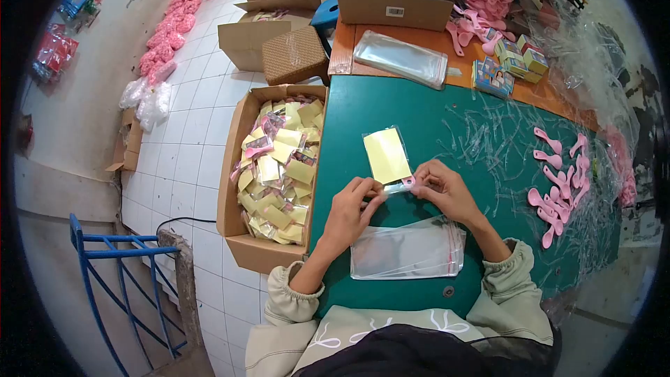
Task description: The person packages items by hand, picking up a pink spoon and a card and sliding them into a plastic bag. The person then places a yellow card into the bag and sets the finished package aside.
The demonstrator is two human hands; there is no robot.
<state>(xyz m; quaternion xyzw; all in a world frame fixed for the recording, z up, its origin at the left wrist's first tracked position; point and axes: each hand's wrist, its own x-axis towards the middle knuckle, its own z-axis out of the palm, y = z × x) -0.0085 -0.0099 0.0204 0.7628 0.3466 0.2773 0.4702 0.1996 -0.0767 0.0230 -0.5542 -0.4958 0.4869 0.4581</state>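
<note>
A clear plastic bag [396, 188] with a yellow card [386, 156] inside lies on the green table, its open end toward me. The end of a pink spoon handle [407, 181] shows at the card's lower right corner. My left hand [354, 208] pinches the near left corner of the bag. At the near right corner, the fingers of my right hand [441, 187] are closed on the bag's edge. Just below my hands lies a stack of flat clear bags [405, 251]. Loose pink spoons [556, 199] are heaped to the right.
Left of the table stands a carton [237, 241] full of filled bags. More clear bags [401, 58], small boxes [493, 77], spoons and an open brown box [394, 14] sit at the back. Plastic strips [481, 139] litter the right side. A blue metal rail [125, 253] is at left.
</note>
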